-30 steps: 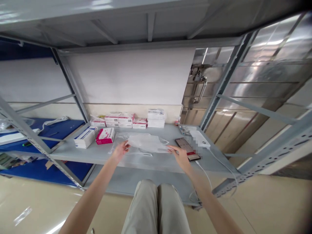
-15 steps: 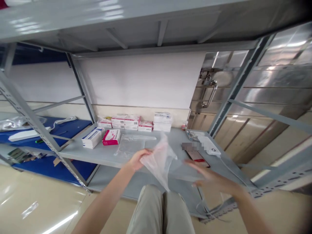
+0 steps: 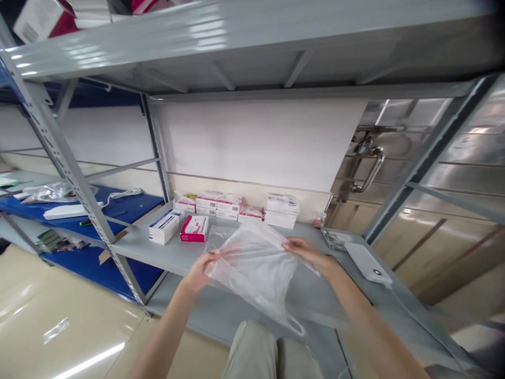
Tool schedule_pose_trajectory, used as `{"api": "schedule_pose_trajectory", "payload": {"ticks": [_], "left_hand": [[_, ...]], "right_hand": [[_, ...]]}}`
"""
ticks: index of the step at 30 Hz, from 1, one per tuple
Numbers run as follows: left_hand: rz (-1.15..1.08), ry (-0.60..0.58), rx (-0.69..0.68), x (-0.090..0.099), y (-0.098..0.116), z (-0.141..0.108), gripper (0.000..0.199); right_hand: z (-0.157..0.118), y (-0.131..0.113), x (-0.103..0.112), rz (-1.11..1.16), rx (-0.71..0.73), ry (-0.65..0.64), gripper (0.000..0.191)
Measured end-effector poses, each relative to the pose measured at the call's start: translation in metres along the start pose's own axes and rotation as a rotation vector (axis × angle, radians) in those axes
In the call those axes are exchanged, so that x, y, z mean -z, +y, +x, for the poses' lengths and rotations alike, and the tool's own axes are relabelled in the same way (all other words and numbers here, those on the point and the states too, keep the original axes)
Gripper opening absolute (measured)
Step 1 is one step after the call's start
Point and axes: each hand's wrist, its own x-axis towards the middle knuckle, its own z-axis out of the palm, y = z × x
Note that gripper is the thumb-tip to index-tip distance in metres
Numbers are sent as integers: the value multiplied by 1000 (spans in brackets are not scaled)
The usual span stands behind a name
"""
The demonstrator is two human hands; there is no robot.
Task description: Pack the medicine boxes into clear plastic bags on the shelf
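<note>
A thin translucent plastic bag [image 3: 256, 268] is stretched between my two hands above the shelf's front edge. My left hand [image 3: 203, 267] is closed on its left side, with some fingers behind the film. At the upper right side, my right hand [image 3: 305, 251] pinches the bag. One handle loop hangs low over my knees. Behind my left hand, another clear bag lies flat on the shelf, partly covered. Beyond it stand a pink and white box [image 3: 194, 228] and a white and blue box [image 3: 166, 227]. My right forearm hides most of the phone.
Several small boxes [image 3: 226, 204] line the back of the grey shelf [image 3: 136, 245]. A white power strip [image 3: 366, 261] with a cord lies at the right. Metal uprights [image 3: 90, 200] flank the shelf, and an upper shelf [image 3: 252, 37] hangs overhead.
My right hand has moved in from the right and taken hold of the bag. The bag is now spread wider between both hands. The view has shifted to the left.
</note>
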Motion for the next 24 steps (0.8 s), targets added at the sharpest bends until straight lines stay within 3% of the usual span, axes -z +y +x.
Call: {"api": "schedule_pose_trajectory", "payload": {"ticks": [2, 6, 9, 16, 21, 24], "left_hand": [[17, 15, -22, 27, -9, 3, 28], [182, 364, -57, 71, -40, 25, 27], [447, 425, -51, 89, -55, 42, 37], [1002, 594, 36, 93, -62, 44, 23], [1167, 646, 146, 85, -64, 43, 23], [1218, 683, 126, 82, -68, 45, 22]], "right_hand": [[36, 5, -8, -6, 58, 1, 45], [111, 12, -33, -189, 48, -81, 39], [151, 20, -53, -351, -24, -32, 25], [183, 44, -87, -558, -37, 129, 25], [188, 52, -99, -705, -7, 191, 27], [189, 55, -103, -789, 4, 191, 26]]}}
